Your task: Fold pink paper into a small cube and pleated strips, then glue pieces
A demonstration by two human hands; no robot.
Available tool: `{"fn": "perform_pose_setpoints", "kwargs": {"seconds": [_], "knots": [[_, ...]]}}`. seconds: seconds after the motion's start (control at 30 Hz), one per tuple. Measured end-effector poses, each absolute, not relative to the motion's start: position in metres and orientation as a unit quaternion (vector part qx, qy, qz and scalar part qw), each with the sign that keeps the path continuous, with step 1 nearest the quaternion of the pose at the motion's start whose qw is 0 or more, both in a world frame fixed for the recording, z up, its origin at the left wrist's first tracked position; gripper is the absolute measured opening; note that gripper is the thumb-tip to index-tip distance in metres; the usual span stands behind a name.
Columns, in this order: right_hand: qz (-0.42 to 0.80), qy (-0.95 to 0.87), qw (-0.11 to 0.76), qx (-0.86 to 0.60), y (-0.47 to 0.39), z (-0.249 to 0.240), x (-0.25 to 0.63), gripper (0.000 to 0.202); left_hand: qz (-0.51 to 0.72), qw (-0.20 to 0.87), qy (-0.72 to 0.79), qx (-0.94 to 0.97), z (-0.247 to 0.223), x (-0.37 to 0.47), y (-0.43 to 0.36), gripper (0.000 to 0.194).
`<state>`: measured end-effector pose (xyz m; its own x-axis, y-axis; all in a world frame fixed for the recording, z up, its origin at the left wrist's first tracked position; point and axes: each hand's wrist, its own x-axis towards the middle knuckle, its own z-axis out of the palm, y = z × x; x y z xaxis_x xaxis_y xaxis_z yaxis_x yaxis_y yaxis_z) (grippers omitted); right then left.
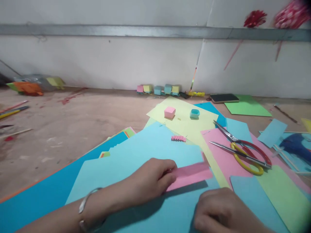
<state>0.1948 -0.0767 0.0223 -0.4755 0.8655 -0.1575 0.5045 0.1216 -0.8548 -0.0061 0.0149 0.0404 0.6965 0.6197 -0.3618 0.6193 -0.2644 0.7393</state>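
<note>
My left hand [157,174] pinches one end of a pink paper strip [191,174], which stretches to the right with a crease along its length. The strip is held just over light blue paper sheets [145,149] and casts a shadow on them. To the lower right, my right hand [218,210] is curled closed beside the strip, apart from it; whether its fingers hold anything is hidden. Past the hands, a small pink pleated paper piece [178,138] lies at the sheets' far edge. A pink paper box [169,112] and a blue paper box [194,113] sit on pale yellow paper [155,111].
Scissors with red and yellow handles [243,150] lie open on pink paper [216,145] at right. A phone [224,98] rests near green paper [250,106]. Small paper cubes [157,90] line the wall. Pencils [14,111] lie at far left.
</note>
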Motion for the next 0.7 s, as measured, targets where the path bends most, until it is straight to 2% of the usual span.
{"fn": "perform_pose_setpoints", "kwargs": {"seconds": [0.1, 0.17, 0.27, 0.37, 0.43, 0.57, 0.7], "knots": [[0.209, -0.793, 0.308, -0.483, -0.071, 0.021, 0.206, 0.014, -0.058, 0.329, 0.332, 0.882, 0.041, -0.014, 0.025, 0.017], [0.108, -0.808, 0.312, -0.488, -0.065, 0.014, 0.209, 0.018, -0.058, 0.304, 0.295, 0.904, 0.037, -0.015, 0.025, 0.014], [0.131, -0.823, 0.261, -0.488, -0.059, 0.003, 0.209, 0.013, -0.021, 0.288, 0.281, 0.915, 0.028, -0.014, 0.022, 0.010], [0.143, -0.834, 0.239, -0.476, -0.056, -0.005, 0.207, 0.019, 0.017, 0.268, 0.297, 0.917, 0.023, -0.014, 0.021, 0.005], [0.127, -0.838, 0.241, -0.473, -0.056, -0.006, 0.207, 0.020, 0.042, 0.255, 0.308, 0.916, 0.021, -0.015, 0.023, 0.001], [0.130, -0.829, 0.253, -0.482, -0.056, -0.004, 0.207, 0.016, 0.076, 0.250, 0.318, 0.911, 0.017, -0.016, 0.027, 0.009], [0.096, -0.835, 0.267, -0.472, -0.055, -0.003, 0.206, 0.021, 0.094, 0.237, 0.302, 0.918, 0.016, -0.018, 0.027, 0.010]]}}
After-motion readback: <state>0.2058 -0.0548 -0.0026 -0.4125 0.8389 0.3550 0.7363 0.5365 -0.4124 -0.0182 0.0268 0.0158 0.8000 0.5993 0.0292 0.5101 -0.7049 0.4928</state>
